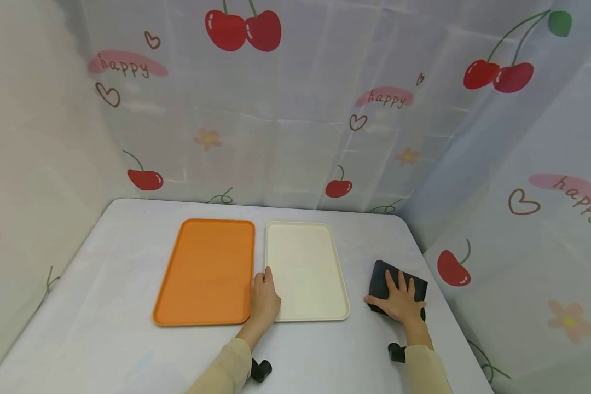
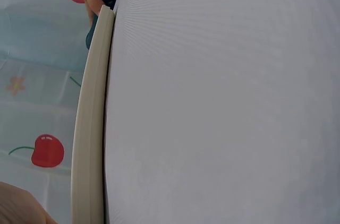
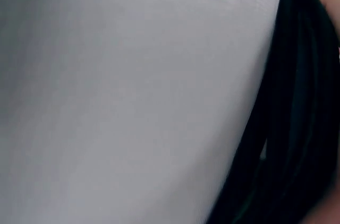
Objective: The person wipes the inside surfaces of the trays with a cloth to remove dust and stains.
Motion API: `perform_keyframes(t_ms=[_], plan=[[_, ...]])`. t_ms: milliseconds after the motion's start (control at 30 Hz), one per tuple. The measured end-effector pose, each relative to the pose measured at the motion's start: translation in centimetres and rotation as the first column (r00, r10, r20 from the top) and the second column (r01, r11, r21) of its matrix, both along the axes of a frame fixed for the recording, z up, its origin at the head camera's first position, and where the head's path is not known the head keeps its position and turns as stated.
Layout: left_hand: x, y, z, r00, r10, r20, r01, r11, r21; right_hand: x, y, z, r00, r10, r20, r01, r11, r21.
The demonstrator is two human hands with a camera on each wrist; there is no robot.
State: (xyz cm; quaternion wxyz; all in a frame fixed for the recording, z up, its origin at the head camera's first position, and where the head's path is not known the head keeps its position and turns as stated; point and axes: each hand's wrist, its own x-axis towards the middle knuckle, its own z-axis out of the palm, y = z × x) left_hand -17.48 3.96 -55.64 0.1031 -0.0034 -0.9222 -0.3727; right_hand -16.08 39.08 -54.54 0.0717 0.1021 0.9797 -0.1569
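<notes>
In the head view my left hand is at the left rim of a cream rectangular tray, by the narrow gap beside an orange tray. One finger points forward along that rim; the others look bent, and I cannot tell whether they grip it. The left wrist view shows the cream tray's side wall, with part of the hand at lower left. My right hand lies with spread fingers on a folded dark cloth. Its layered folds fill the right side of the right wrist view.
Both trays lie flat side by side on a white-covered table. A cherry-printed curtain hangs behind it and along the sides. Black wrist devices show below both hands. The cloth lies near the table's right edge.
</notes>
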Motion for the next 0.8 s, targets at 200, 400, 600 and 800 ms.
perform_keyframes(t_ms=[200, 400, 600, 800], plan=[[-0.23, 0.06, 0.07, 0.999, 0.005, -0.032, -0.005, 1.0, -0.018, -0.18, 0.14, -0.1, 1.0, -0.006, -0.012, 0.006, 1.0, 0.029], [-0.48, 0.1, 0.32, 0.997, 0.036, -0.068, -0.04, 0.998, -0.056, -0.25, -0.02, -0.12, 1.0, -0.017, -0.025, 0.017, 0.999, 0.03], [-0.7, 0.33, 0.47, 0.998, 0.06, -0.035, -0.063, 0.995, -0.083, 0.19, -0.02, 0.24, 0.999, -0.026, -0.04, 0.027, 0.999, 0.044], [-0.98, 0.65, 0.34, 0.994, 0.107, 0.009, -0.106, 0.992, -0.069, 0.18, 0.08, 0.2, 0.997, -0.024, -0.076, 0.027, 0.999, 0.033]])
